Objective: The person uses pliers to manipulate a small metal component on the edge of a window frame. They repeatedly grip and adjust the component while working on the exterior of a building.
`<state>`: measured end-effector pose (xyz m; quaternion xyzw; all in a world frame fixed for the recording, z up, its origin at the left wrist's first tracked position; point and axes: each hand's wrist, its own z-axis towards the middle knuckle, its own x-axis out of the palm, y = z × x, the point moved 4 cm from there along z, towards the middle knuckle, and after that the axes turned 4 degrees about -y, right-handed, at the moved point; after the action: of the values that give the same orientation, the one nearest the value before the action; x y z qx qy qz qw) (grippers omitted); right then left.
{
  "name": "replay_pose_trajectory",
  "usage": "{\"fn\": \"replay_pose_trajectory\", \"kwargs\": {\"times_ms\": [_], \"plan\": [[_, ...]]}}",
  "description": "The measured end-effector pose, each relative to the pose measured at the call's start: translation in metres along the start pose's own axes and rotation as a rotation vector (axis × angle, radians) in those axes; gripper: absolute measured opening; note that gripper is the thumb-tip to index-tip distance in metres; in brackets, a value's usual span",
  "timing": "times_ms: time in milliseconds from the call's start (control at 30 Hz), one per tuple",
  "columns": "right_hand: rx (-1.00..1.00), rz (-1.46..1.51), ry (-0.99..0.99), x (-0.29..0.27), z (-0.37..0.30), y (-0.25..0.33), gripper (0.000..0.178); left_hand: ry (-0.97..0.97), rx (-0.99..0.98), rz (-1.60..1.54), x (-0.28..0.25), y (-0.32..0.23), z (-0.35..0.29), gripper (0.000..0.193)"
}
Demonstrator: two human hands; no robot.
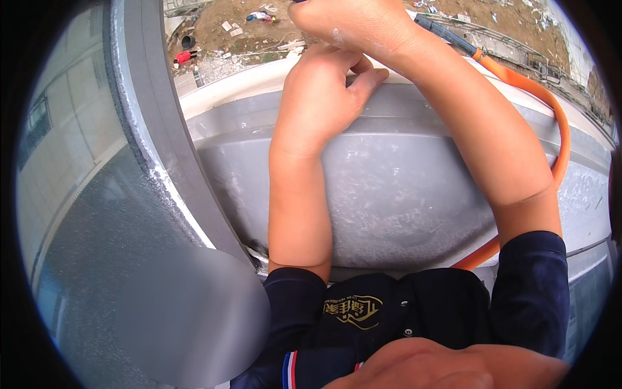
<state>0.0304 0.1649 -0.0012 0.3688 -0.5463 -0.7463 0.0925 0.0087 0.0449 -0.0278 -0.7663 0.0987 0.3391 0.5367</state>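
My left hand (327, 97) rests at the outer edge of a grey window sill (395, 188) dusted with white. Its fingers curl over the pale rim, thumb bent to the right. What lies under those fingers is hidden. Reaching in from the right, my right hand (350, 23) is closed just above and beyond the left one, partly cut off by the top of the view. A small dark blue bit shows at its far left side; the thing itself cannot be made out. White dust marks the right wrist.
An orange hose (528, 84) loops behind my right forearm, joined to a dark blue tube (447, 34) beyond the sill. To the left stands a grey window frame (172, 117) with a glass pane (123, 220). Far below lies bare ground (227, 16) with debris. A blurred grey disc (194, 318) covers the lower left.
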Motion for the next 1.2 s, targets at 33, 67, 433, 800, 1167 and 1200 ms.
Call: {"fn": "replay_pose_trajectory", "kwargs": {"times_ms": [33, 67, 433, 800, 1167, 1200], "plan": [[0.009, 0.002, 0.002, 0.0, -0.0004, 0.0008, 0.02, -0.003, 0.005, -0.007, 0.0004, 0.0001, -0.0001, 0.019], [0.019, 0.004, 0.004, 0.0002, -0.0003, 0.0011, 0.02, -0.006, 0.009, -0.013, 0.0008, 0.0, -0.0001, 0.019], [0.045, -0.087, 0.038, 0.0, 0.0029, 0.0, 0.022, -0.008, -0.026, -0.014, -0.0014, -0.007, 0.0001, 0.017], [0.021, -0.077, 0.014, 0.0016, 0.0015, -0.0022, 0.02, 0.001, -0.007, -0.002, -0.0004, -0.0073, 0.0009, 0.017], [0.048, -0.011, 0.017, 0.0015, 0.0016, -0.0008, 0.026, -0.093, 0.194, 0.014, 0.0008, -0.0047, 0.002, 0.018], [0.059, 0.013, 0.029, 0.0017, 0.0014, 0.0012, 0.026, -0.119, 0.247, 0.032, -0.0009, -0.0059, 0.0009, 0.019]]}}
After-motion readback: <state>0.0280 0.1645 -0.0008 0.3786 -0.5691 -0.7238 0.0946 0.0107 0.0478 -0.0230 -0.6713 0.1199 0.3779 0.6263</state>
